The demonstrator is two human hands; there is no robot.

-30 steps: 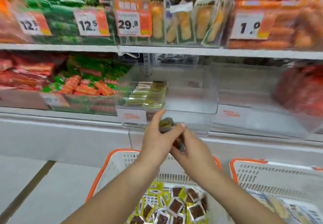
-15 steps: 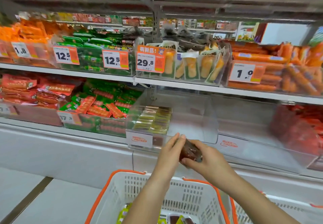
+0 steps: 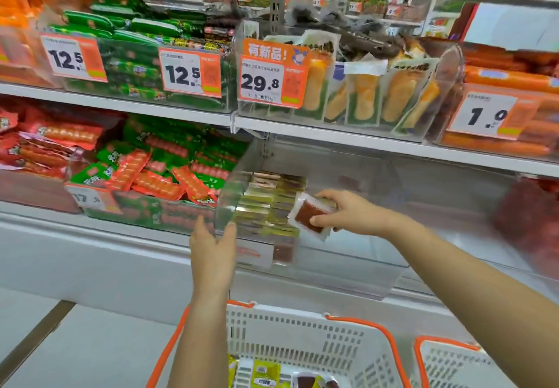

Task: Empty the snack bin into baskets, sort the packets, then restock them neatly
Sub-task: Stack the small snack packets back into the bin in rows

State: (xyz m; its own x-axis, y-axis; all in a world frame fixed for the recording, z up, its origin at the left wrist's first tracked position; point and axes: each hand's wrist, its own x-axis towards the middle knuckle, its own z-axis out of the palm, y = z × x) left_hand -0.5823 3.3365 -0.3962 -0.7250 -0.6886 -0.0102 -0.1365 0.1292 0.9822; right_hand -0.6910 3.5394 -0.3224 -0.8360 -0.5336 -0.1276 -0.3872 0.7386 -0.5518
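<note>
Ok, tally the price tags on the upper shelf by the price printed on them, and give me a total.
12.5 tags: 2, one at the left and one beside it
29.8 tag: 1
1.0 tag: 1
Total: 4

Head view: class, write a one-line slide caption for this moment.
Right hand places a brown snack packet into the clear bin beside stacked packets; left hand steadies the bin's corner.
</note>
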